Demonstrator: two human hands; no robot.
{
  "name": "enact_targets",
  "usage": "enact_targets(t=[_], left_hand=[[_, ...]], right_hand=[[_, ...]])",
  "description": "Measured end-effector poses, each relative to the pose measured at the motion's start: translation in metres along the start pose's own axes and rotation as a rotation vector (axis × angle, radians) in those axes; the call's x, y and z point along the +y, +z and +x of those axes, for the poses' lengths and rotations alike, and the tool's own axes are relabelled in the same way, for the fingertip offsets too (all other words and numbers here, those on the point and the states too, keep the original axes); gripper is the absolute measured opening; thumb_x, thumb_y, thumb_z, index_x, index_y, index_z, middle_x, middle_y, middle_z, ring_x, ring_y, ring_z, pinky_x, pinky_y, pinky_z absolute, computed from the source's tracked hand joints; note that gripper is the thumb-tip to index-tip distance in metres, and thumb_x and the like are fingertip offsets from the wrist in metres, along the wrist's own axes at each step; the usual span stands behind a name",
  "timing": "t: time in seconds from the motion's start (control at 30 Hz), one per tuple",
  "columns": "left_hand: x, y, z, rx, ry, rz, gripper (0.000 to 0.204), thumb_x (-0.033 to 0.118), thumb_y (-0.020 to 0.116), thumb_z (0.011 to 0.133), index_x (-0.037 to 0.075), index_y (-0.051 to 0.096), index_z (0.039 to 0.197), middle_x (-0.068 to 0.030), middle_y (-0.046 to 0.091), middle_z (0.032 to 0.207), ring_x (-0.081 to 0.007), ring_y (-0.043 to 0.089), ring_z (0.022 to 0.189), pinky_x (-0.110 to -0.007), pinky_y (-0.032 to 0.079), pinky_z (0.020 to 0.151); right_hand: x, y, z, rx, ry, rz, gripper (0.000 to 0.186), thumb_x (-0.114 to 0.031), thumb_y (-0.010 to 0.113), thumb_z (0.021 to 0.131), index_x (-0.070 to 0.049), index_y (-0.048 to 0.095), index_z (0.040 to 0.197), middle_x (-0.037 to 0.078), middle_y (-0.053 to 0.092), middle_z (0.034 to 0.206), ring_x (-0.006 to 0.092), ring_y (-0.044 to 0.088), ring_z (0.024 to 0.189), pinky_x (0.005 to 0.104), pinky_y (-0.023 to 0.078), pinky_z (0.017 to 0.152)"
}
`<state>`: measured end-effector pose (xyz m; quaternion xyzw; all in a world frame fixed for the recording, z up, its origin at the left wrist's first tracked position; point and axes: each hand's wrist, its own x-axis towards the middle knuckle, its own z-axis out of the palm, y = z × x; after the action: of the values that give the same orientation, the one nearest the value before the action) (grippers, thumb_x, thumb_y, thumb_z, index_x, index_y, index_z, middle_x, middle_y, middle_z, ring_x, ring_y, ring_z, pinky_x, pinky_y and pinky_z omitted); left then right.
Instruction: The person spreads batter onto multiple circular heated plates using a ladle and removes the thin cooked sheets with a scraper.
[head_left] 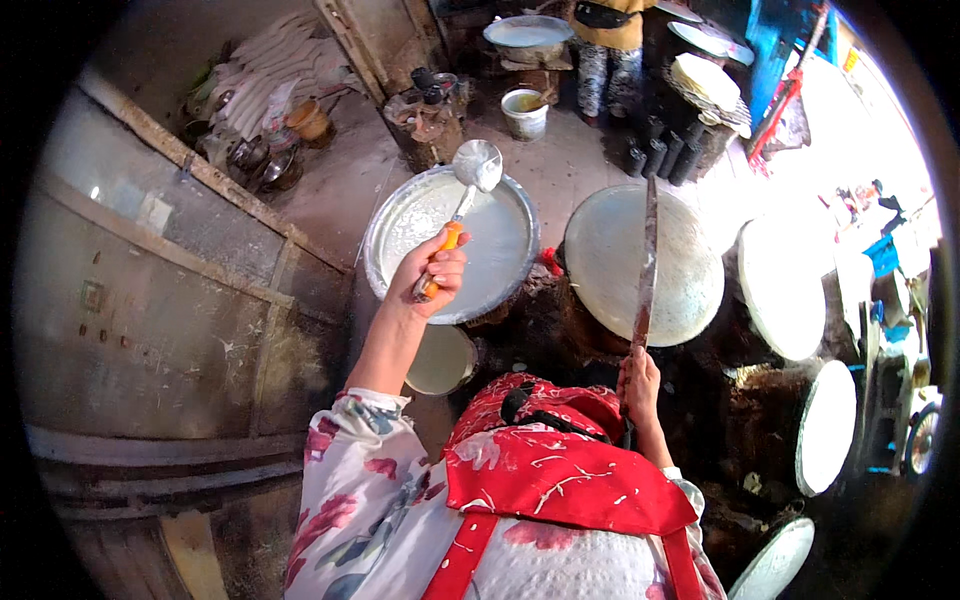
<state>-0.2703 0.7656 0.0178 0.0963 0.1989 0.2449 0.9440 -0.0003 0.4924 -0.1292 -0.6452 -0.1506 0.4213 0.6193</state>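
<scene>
My left hand [437, 272] is closed round the orange handle of a ladle [478, 166]. The ladle's bowl, coated with white batter, is held above the far rim of a wide metal basin [378, 222] of white liquid. In my right hand [638, 378] is the near end of a long flat blade-like stick [649, 262], brown and worn. It points away from me, across a round pale griddle [600, 250] on a dark stove. Whether the stick touches the griddle I cannot tell.
More round griddles [783, 290] stand along the right side. A bucket [440, 360] sits below the basin, and a white pail [525, 115] stands farther back. Thin flatbreads [706, 82] are stacked at the back right. A person [608, 60] stands at the far side. A wooden-framed partition [170, 300] runs along the left.
</scene>
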Motion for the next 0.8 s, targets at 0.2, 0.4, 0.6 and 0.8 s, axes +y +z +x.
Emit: enact_targets(t=[0.2, 0.4, 0.6, 0.8], left_hand=[[-0.024, 0.088, -0.008, -0.036, -0.050, 0.386, 0.032, 0.028, 0.045, 0.099, 0.004, 0.048, 0.120, 0.0025, 0.041, 0.069, -0.0021, 0.038, 0.045, -0.018, 0.036, 0.040], [-0.077, 0.140, 0.032, -0.164, -0.192, 0.619, 0.031, 0.021, 0.048, 0.097, 0.007, 0.042, 0.125, -0.0035, 0.046, 0.078, -0.0030, 0.041, 0.045, -0.018, 0.038, 0.039], [-0.164, 0.118, 0.091, -0.180, -0.321, 0.776, 0.042, 0.011, 0.050, 0.093, 0.008, 0.037, 0.133, -0.0050, 0.051, 0.080, -0.0061, 0.043, 0.042, -0.019, 0.038, 0.037], [-0.247, 0.055, 0.158, -0.178, -0.107, 1.486, 0.058, 0.010, 0.060, 0.085, 0.008, 0.038, 0.138, -0.0091, 0.058, 0.079, -0.0167, 0.055, 0.049, -0.029, 0.046, 0.045]], right_hand=[[0.000, -0.026, 0.000, 0.060, 0.029, -0.109, 0.027, -0.031, 0.045, 0.099, -0.005, 0.052, 0.092, 0.001, 0.046, 0.056, 0.0091, 0.041, 0.041, 0.0242, 0.034, 0.038], [-0.014, -0.063, 0.002, 0.218, -0.060, -0.164, 0.020, -0.016, 0.046, 0.095, -0.006, 0.053, 0.111, 0.001, 0.050, 0.062, 0.0105, 0.048, 0.045, 0.0266, 0.040, 0.042], [0.005, -0.075, -0.015, 0.342, 0.013, -0.136, 0.029, -0.016, 0.048, 0.093, -0.008, 0.052, 0.121, 0.002, 0.053, 0.065, 0.0112, 0.050, 0.049, 0.0275, 0.042, 0.045], [0.059, -0.065, -0.020, 0.458, -0.052, -0.249, 0.037, -0.020, 0.048, 0.092, -0.009, 0.048, 0.128, 0.009, 0.059, 0.070, 0.0210, 0.061, 0.066, 0.0354, 0.048, 0.062]])
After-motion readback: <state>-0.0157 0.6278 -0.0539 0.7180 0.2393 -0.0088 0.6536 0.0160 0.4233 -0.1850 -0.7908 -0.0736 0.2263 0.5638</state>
